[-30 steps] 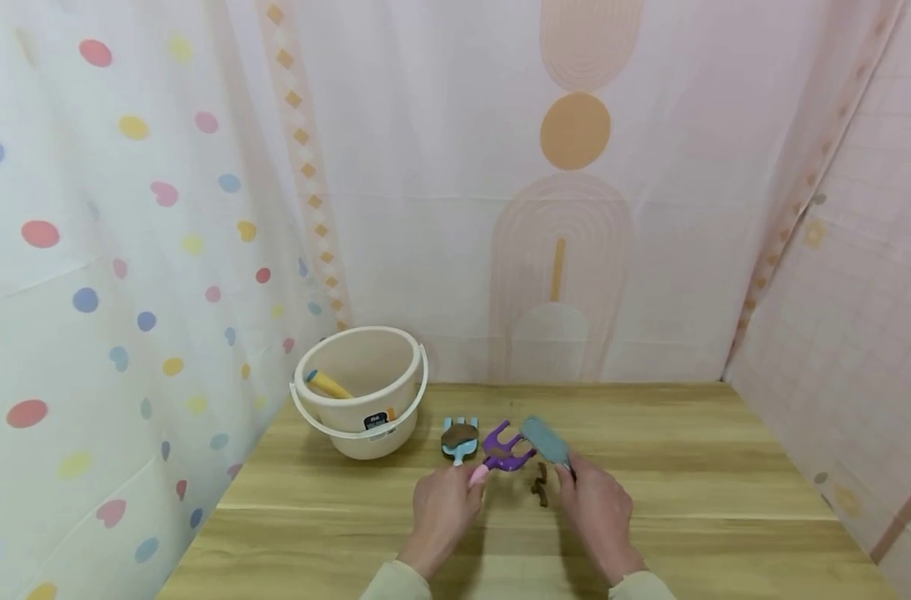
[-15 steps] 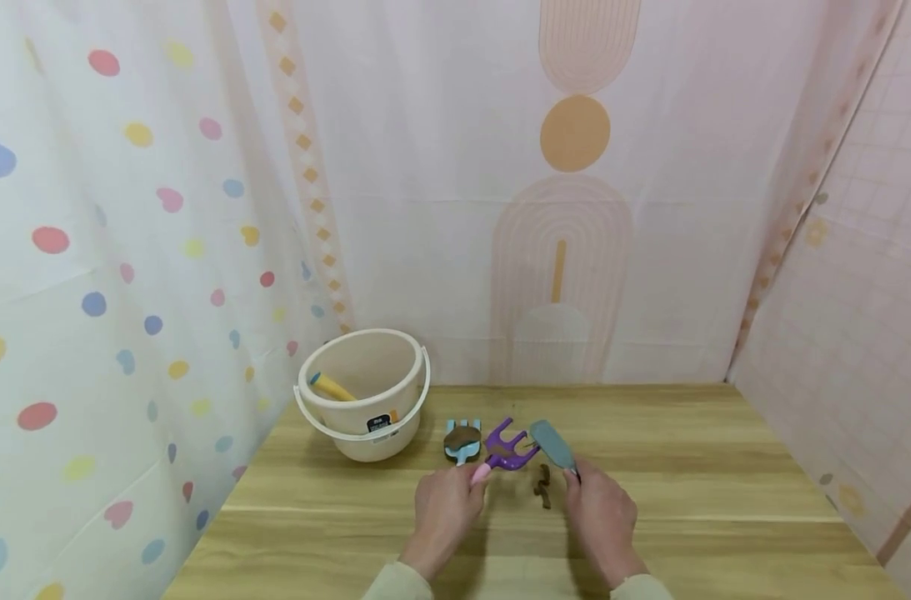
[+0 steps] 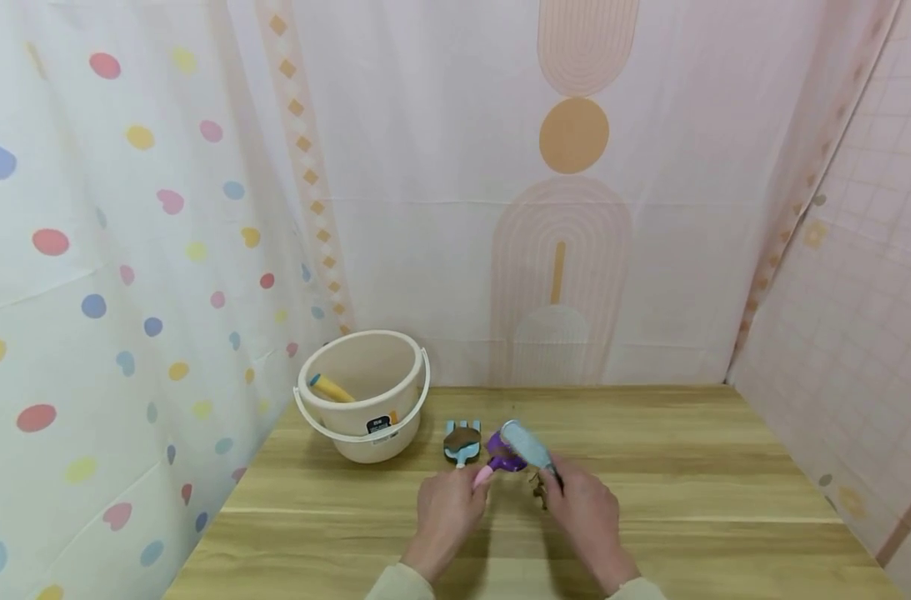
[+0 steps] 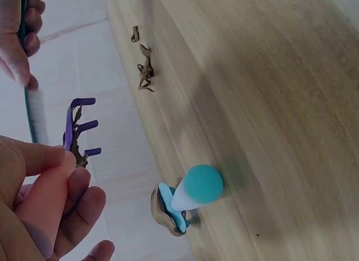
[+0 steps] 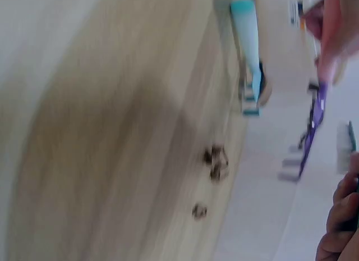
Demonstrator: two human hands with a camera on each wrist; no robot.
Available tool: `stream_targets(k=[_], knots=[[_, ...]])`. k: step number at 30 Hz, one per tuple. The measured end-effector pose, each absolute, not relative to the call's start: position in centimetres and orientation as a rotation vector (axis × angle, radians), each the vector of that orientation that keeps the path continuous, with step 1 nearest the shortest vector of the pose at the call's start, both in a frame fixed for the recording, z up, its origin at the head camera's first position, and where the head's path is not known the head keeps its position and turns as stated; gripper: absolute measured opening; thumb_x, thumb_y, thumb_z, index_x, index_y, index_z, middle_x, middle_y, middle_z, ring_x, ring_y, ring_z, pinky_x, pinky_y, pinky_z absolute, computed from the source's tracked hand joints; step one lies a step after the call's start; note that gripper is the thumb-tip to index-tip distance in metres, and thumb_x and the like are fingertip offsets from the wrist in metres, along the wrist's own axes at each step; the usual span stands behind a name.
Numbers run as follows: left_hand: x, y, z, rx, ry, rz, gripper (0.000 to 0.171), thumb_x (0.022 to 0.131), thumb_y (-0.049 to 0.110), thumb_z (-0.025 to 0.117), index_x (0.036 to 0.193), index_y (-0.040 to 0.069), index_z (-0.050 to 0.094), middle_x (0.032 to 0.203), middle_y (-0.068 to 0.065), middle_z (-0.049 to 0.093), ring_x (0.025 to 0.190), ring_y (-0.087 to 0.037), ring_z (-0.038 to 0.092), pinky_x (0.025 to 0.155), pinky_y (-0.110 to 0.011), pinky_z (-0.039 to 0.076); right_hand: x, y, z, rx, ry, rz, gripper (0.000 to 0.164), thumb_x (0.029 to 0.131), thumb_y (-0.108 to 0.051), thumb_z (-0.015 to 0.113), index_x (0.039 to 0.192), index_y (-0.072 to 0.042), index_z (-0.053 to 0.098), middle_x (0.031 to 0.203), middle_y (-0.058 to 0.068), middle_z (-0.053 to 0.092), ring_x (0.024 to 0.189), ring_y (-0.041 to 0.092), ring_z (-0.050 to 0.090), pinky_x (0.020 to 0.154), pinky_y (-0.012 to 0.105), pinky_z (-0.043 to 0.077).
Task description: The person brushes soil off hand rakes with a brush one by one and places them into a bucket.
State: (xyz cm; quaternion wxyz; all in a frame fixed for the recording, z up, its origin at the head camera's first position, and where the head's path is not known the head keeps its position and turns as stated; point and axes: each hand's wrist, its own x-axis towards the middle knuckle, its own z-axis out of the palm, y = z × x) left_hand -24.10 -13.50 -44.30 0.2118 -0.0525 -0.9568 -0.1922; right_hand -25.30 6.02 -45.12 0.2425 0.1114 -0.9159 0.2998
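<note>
In the head view my left hand point(image 3: 447, 512) grips the pink handle of a small purple hand rake point(image 3: 511, 463). Brown crumbly matter clings between its tines point(image 4: 88, 126) in the left wrist view. My right hand point(image 3: 586, 517) holds a brush point(image 3: 526, 446) with a grey-green back, slanted over the rake and hiding part of the tines. Its pale bristles show faintly in the left wrist view; whether they touch the rake I cannot tell. Brown dirt-like bits point(image 4: 146, 70) lie on the table below. A light-blue rake point(image 3: 464, 453) bearing a brown lump point(image 3: 462, 438) rests left of the purple one.
A cream bucket point(image 3: 350, 423) with its handle lowered stands at the back left, holding a yellow-handled thing point(image 3: 332, 388). The wooden table point(image 3: 673, 467) ends at patterned curtains point(image 3: 440, 275) behind and on both sides.
My right hand has moved left, carrying the brush from beside the tines to over the purple rake; the brush back now looks lighter. My left hand and the rake have hardly moved.
</note>
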Motion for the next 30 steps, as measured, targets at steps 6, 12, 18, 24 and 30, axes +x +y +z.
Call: stream_targets(k=[6, 12, 18, 24, 30], knots=[[-23.8, -13.3, -44.2, -0.177, -2.618, -0.491, 0.024, 0.091, 0.027, 0.071, 0.07, 0.017, 0.064, 0.051, 0.01, 0.046, 0.045, -0.009, 0.044, 0.048, -0.028, 0.035, -24.6, 4.8, -45.8, 0.293, -2.544, 0.788, 0.032, 0.091, -0.024, 0.071, 0.119, -0.009, 0.072, 0.086, 0.011, 0.073, 0.058, 0.02, 0.06, 0.044, 0.035, 0.04], [-23.6, -13.3, -44.3, -0.18, -2.598, -0.468, 0.025, 0.089, 0.026, 0.073, 0.068, 0.018, 0.063, 0.053, 0.008, 0.05, 0.047, -0.01, 0.047, 0.05, -0.03, 0.036, -24.7, 4.9, -46.0, 0.235, -2.571, 0.747, 0.032, 0.091, -0.026, 0.071, 0.12, -0.013, 0.072, 0.082, 0.009, 0.072, 0.058, 0.024, 0.061, 0.044, 0.037, 0.039], [-23.8, -13.3, -44.4, -0.176, -2.596, -0.477, 0.025, 0.088, 0.026, 0.073, 0.067, 0.018, 0.061, 0.053, 0.008, 0.05, 0.047, -0.011, 0.047, 0.051, -0.032, 0.036, -25.0, 5.3, -46.2, 0.205, -2.586, 0.764, 0.03, 0.093, -0.027, 0.069, 0.119, -0.013, 0.072, 0.083, 0.009, 0.072, 0.059, 0.024, 0.062, 0.044, 0.038, 0.041], [-23.7, -13.2, -44.3, -0.19, -2.608, -0.436, 0.027, 0.088, 0.029, 0.073, 0.066, 0.02, 0.06, 0.053, 0.008, 0.051, 0.048, -0.012, 0.048, 0.052, -0.032, 0.038, -25.6, 6.6, -46.1, 0.134, -2.626, 0.762, 0.031, 0.094, -0.026, 0.068, 0.119, -0.008, 0.071, 0.09, 0.015, 0.073, 0.063, 0.03, 0.066, 0.045, 0.039, 0.043], [-23.8, -13.0, -44.1, -0.211, -2.61, -0.426, 0.032, 0.089, 0.03, 0.073, 0.062, 0.02, 0.057, 0.052, 0.009, 0.048, 0.046, -0.011, 0.045, 0.049, -0.03, 0.035, -25.3, 6.4, -45.4, 0.176, -2.559, 0.797, 0.029, 0.093, -0.024, 0.07, 0.117, -0.01, 0.071, 0.087, 0.01, 0.073, 0.064, 0.029, 0.066, 0.047, 0.04, 0.045]])
